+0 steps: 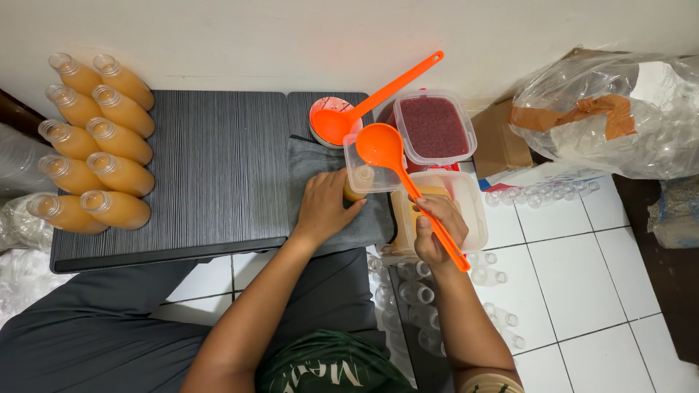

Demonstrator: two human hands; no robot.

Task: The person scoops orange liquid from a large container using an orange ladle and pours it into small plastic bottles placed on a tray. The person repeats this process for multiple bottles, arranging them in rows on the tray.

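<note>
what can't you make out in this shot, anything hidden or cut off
- Head view: the bottle held by the left hand is mostly hidden by that hand and the clear funnel tub, so its fill level is unknown.
- The orange ladle in the right hand covers the tub's inside.
- The clear container of orange liquid is partly blocked by the right hand.
- The empty bottles on the floor are partly hidden by the right forearm.

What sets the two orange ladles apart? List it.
The ladle in the right hand hovers over a small clear tub, handle slanting toward the person. The resting ladle lies unheld in a round orange bowl, handle pointing toward the wall. Both are orange plastic, alike in shape.
</note>
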